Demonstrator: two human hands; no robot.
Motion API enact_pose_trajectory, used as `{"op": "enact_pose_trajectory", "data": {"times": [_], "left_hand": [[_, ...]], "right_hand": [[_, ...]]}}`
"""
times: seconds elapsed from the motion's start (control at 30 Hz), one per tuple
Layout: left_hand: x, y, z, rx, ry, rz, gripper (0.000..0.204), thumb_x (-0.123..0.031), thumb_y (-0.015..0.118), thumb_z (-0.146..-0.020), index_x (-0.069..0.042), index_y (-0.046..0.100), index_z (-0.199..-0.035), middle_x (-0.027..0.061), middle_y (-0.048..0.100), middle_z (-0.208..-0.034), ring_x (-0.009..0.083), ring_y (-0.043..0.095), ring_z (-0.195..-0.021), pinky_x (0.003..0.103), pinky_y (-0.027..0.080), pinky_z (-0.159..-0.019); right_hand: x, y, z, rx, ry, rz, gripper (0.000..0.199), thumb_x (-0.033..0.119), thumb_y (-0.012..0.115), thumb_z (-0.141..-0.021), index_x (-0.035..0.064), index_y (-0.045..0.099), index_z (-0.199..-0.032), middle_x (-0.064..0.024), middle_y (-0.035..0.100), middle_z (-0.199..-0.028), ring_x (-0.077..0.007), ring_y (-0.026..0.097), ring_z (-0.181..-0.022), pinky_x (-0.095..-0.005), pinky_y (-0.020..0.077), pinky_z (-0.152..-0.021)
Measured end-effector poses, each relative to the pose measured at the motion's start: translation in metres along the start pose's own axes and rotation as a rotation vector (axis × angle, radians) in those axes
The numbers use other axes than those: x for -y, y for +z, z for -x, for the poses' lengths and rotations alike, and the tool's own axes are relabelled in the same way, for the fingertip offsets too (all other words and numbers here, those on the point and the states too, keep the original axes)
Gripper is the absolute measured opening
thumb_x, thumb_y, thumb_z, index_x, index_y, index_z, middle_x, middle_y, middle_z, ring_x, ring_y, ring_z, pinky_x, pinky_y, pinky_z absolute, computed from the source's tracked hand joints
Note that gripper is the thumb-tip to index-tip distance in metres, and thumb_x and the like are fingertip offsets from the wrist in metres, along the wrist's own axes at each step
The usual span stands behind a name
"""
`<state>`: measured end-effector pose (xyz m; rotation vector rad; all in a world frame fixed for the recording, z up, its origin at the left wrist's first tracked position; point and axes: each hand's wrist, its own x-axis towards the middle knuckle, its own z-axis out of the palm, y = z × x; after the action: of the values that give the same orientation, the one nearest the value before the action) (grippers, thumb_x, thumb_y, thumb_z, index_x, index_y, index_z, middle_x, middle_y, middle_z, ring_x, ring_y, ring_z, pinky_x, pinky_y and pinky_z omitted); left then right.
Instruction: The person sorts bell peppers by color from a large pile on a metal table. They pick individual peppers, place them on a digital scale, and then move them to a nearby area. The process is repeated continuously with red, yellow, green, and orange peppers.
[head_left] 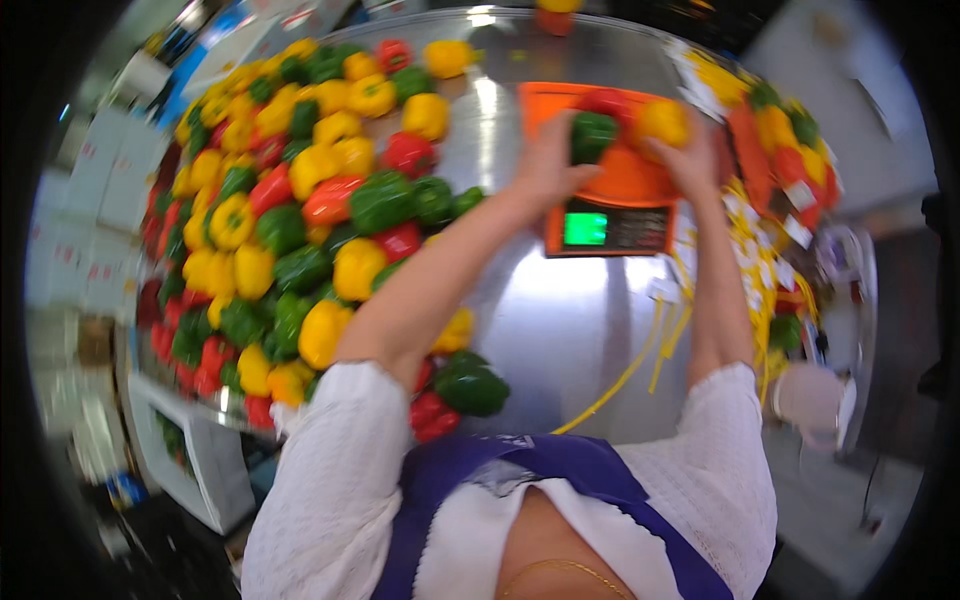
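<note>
On the orange scale (632, 186), three peppers are seen close together: a green pepper (593, 140) on the left, a red pepper (606, 102) at the back and a yellow pepper (663, 122) on the right. Each of these is set on or just over the flat top of the scale, but it cannot be told which ones are being lifted.

At the left side of the scale, the green pepper is touched by the left hand (545, 160). Its thumb is stretched out under the pepper, apart from the other fingers, which are partly hidden, so it cannot be told how tightly the pepper is held. At the right side of the scale, the yellow pepper is held by the right hand (692, 160), with the thumb and fingers bent around it and spread about as wide as the pepper.

On the near side of the scale, a small screen (585, 229) is lit up green. Left of the scale, the shiny metal table (520, 330) is covered by a big pile of peppers (313, 172), mixed red, yellow and green. Right of the scale, yellow ties (748, 265) with white tags are bunched up. Beyond them, more bunched peppers (775, 130) are seen.
</note>
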<state>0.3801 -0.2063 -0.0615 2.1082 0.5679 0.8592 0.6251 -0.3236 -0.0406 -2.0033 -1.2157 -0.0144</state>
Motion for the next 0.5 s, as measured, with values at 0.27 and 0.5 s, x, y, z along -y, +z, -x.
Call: {"op": "enact_pose_trajectory", "data": {"times": [0.27, 0.5], "left_hand": [[-0.026, -0.056, 0.055, -0.041, 0.000, -0.012, 0.095, -0.034, 0.087, -0.076, 0.004, 0.036, -0.148, 0.0301, 0.045, -0.143, 0.0438, 0.043, -0.136, 0.045, 0.038, -0.114], [-0.069, -0.190, 0.150, 0.210, -0.429, 0.393, 0.084, -0.028, 0.085, -0.078, -0.004, 0.043, -0.148, 0.0188, 0.054, -0.139, 0.0309, 0.051, -0.133, 0.039, 0.042, -0.111]], "right_hand": [[0.063, -0.053, 0.100, -0.025, 0.053, -0.519, 0.073, 0.015, 0.077, -0.086, 0.0040, 0.043, -0.150, -0.0126, 0.052, -0.144, -0.0259, 0.054, -0.129, -0.0382, 0.0438, -0.109], [0.214, 0.039, 0.185, 0.517, -0.155, -0.613, 0.087, 0.014, 0.088, -0.067, 0.0032, 0.049, -0.144, -0.0157, 0.054, -0.139, -0.0304, 0.055, -0.128, -0.0406, 0.0431, -0.110]]}}
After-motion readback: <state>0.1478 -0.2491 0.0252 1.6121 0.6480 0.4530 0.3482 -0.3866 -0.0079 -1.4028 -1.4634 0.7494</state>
